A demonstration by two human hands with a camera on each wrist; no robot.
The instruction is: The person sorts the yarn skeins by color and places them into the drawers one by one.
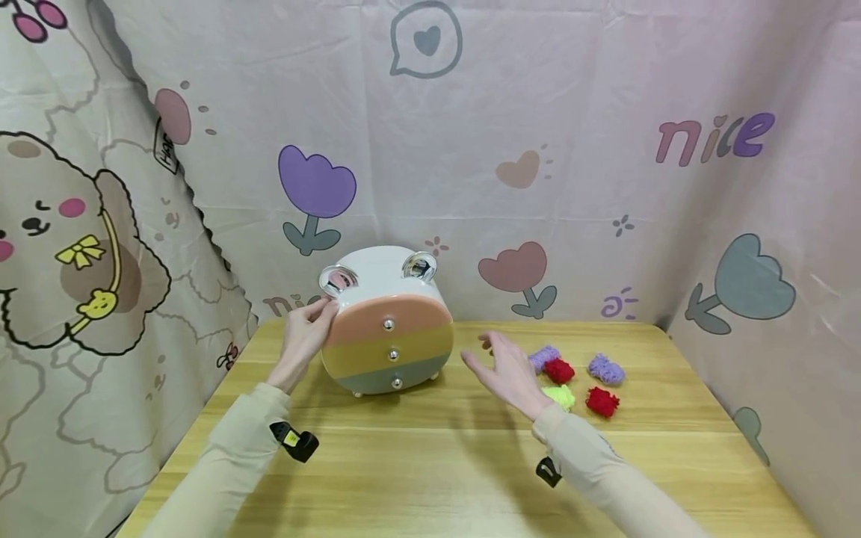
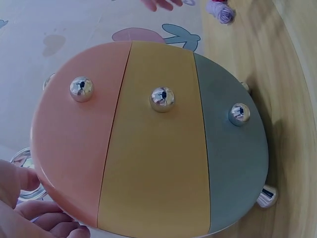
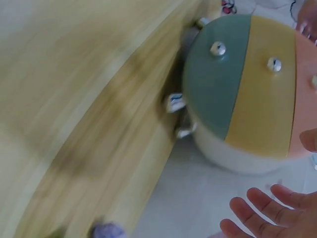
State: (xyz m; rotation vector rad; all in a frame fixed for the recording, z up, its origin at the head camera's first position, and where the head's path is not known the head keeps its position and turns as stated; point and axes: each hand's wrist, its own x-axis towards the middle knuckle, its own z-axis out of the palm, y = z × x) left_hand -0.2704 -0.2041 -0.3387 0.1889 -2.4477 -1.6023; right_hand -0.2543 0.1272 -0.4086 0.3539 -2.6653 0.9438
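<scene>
A small drawer box stands on the table, with a white body and an oval front in orange, yellow and grey-green bands. Each band has a round silver knob. My left hand holds the box at its upper left edge, by a silver ear; in the left wrist view the thumb lies at the orange rim and the fingers bend along the side. To the right of the box, my right hand hovers with fingers spread and touches nothing. In the right wrist view its fingers appear near the orange band.
Right of my right hand lie several small yarn bundles: purple ones, red ones and a yellow-green one, partly behind the wrist. The wooden table ends at a printed curtain behind and at both sides.
</scene>
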